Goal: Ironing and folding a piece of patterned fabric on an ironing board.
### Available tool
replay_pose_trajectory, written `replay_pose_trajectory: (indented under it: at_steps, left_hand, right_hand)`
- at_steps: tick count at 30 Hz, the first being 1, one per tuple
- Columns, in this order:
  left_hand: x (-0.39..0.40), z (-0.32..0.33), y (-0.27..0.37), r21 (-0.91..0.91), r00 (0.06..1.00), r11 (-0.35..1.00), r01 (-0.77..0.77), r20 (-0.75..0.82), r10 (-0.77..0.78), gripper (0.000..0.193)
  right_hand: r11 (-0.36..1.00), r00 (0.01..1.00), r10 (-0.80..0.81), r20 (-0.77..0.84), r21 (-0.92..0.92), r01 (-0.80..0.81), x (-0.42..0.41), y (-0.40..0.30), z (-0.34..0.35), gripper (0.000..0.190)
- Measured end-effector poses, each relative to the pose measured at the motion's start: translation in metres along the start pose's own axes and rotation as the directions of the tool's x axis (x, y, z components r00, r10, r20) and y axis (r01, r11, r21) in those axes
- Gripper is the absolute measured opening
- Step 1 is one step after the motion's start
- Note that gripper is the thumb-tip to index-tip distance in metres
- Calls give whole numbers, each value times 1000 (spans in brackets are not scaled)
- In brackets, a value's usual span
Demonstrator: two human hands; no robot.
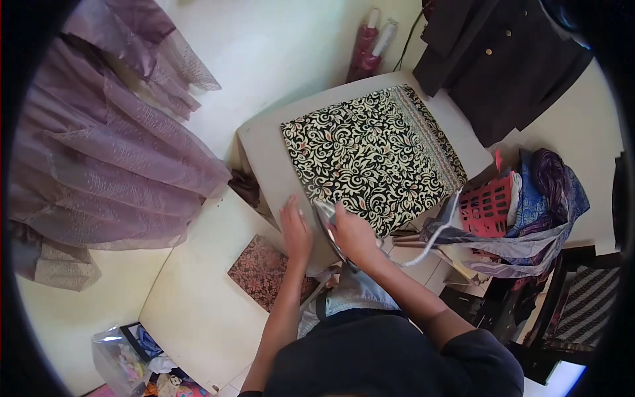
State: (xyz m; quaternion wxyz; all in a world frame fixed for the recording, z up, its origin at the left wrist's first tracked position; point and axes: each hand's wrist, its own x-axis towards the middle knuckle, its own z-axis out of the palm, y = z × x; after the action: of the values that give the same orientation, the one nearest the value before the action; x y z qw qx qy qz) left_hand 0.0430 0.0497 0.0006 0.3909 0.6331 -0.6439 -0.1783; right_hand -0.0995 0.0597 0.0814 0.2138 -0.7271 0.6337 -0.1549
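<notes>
My right hand [356, 237] grips the handle of a clothes iron [325, 212], whose tip lies at the near left edge of a folded patterned cloth [367, 154]. The cloth is black with cream scrolls and small red accents, and a striped border runs along its right side. It is spread flat on a beige padded ironing surface [265, 144]. My left hand [296, 233] holds nothing and rests extended at the surface's left edge, just left of the iron. A pale cord [430, 244] trails from the iron to the right.
Purple garments [124, 149] hang at left, a dark jacket [496, 64] at upper right. A red plastic basket [486, 206] with draped fabrics stands at right. A folded reddish cloth [258, 270] lies on a pale tabletop [198, 297]. Wrapped rolls [369, 49] stand behind.
</notes>
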Motion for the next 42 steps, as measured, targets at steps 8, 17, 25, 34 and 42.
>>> replay_pose_trajectory:
  at_steps: [8,17,25,34,42]
  left_hand:
    - [-9,3,8,-39,1000,999,14,-13,-14,35]
    - [0,-1,12,-156,984,979,128,-102,-145,36]
    - [19,59,79,-67,987,989,-129,87,134,45]
    - [13,99,91,340,976,940,-15,209,-60,49]
    - [56,138,106,540,963,828,148,111,-245,48]
  right_hand:
    - [998,973,-40,-227,36,49,205,-27,40,25]
    - [999,995,-24,-97,36,28,112,11,-10,21]
    - [983,980,151,-130,-83,-162,21,98,-65,38]
    - [996,976,-49,-213,-88,31,227,112,-58,35]
    - [991,991,-118,-66,-67,114,150,147,-97,20]
